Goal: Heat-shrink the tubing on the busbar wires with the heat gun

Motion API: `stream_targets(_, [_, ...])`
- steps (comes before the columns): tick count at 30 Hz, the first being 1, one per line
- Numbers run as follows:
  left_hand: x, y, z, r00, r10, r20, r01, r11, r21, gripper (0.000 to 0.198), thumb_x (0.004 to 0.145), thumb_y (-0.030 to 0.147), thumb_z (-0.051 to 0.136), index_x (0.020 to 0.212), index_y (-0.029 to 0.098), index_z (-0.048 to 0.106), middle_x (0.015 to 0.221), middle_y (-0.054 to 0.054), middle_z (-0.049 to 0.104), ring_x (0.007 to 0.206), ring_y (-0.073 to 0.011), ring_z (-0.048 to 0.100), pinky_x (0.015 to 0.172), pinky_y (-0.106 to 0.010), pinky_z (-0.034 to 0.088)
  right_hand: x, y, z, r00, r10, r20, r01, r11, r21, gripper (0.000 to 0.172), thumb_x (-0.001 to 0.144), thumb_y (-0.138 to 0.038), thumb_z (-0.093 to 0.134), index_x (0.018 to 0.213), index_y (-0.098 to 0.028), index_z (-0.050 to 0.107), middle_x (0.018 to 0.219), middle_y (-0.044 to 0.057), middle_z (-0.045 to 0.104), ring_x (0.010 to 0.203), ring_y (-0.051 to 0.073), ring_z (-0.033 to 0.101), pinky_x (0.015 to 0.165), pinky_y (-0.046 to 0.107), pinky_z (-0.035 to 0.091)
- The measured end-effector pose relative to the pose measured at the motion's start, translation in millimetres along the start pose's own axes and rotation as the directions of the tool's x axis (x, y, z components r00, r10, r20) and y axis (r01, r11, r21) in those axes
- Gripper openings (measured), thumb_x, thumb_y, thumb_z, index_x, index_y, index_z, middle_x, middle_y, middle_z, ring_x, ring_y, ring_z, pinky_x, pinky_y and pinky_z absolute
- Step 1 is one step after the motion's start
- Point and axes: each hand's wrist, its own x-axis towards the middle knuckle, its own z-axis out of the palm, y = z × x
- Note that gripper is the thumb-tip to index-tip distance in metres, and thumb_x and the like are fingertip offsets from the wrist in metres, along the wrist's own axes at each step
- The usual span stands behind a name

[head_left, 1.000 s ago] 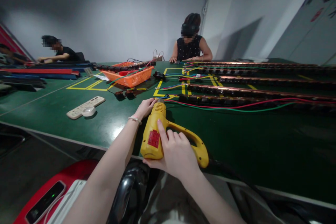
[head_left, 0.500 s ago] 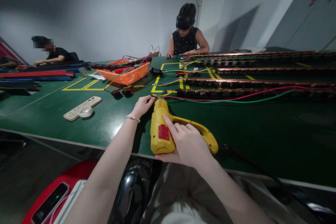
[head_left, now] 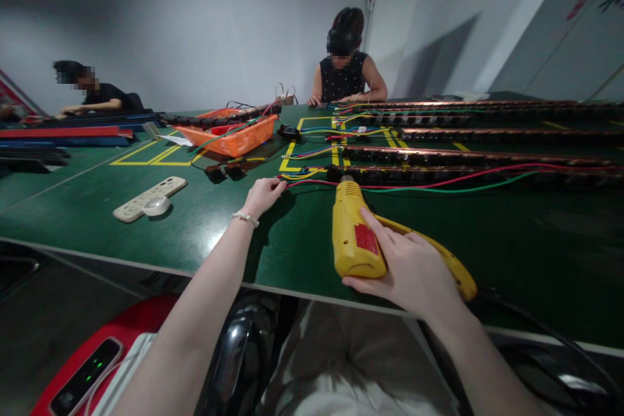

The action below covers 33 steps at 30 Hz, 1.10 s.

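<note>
My right hand (head_left: pixel 412 270) grips a yellow heat gun (head_left: pixel 355 229) with a red label, held over the green table (head_left: pixel 146 221) near its front edge, nozzle pointing away from me. My left hand (head_left: pixel 263 195) rests on the table farther left, fingers pinched on the end of a red wire (head_left: pixel 312 182). That wire runs right along a long black and copper bar (head_left: pixel 439 173). A gap of bare table separates the heat gun's nozzle from my left hand.
An orange basket (head_left: pixel 238 138) with wires stands mid-table. A white power strip (head_left: pixel 146 199) with a tape roll lies at left. More long bars (head_left: pixel 487 135) and coloured wires fill the right. One person sits opposite (head_left: pixel 347 75), another at far left (head_left: pixel 92 94).
My right hand has carried the heat gun to the right, away from my left hand. My left hand has stayed on the wire end.
</note>
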Motion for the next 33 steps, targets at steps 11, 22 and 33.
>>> stream_targets(11, [2, 2, 7.0, 0.989, 0.149, 0.007, -0.149, 0.988, -0.032, 0.033, 0.083, 0.045, 0.051, 0.084, 0.017, 0.070, 0.076, -0.003, 0.068, 0.065, -0.0134, 0.055, 0.062, -0.024, 0.038, -18, -8, -11, 0.994, 0.080, -0.078, -0.095, 0.972, -0.217, 0.096, 0.076, -0.076, 0.044, 0.141, -0.005, 0.030, 0.085, 0.011, 0.066, 0.070, 0.023, 0.059, 0.067, 0.034, 0.039])
stream_targets(22, [1, 8, 3.9, 0.999, 0.042, 0.002, -0.042, 0.998, 0.052, 0.040, 0.085, 0.052, 0.044, 0.075, 0.019, 0.065, 0.071, -0.003, 0.065, 0.061, -0.0146, 0.052, 0.055, -0.025, 0.029, 3, -48, 3, 0.994, 0.093, -0.050, -0.099, 0.984, -0.146, 0.101, 0.077, -0.078, 0.037, 0.142, -0.001, 0.028, 0.086, 0.012, 0.062, 0.075, 0.024, 0.055, 0.071, 0.036, 0.035])
stream_targets(33, [2, 8, 3.9, 1.000, -0.012, 0.002, 0.012, 1.000, 0.010, 0.051, 0.090, 0.056, 0.031, 0.072, 0.020, 0.063, 0.063, -0.003, 0.061, 0.061, -0.0164, 0.053, 0.055, -0.025, 0.028, 23, -86, 13, 0.999, 0.035, 0.022, -0.033, 0.996, -0.077, 0.102, 0.077, -0.076, 0.039, 0.145, -0.003, 0.022, 0.085, 0.010, 0.055, 0.072, 0.023, 0.049, 0.072, 0.037, 0.032])
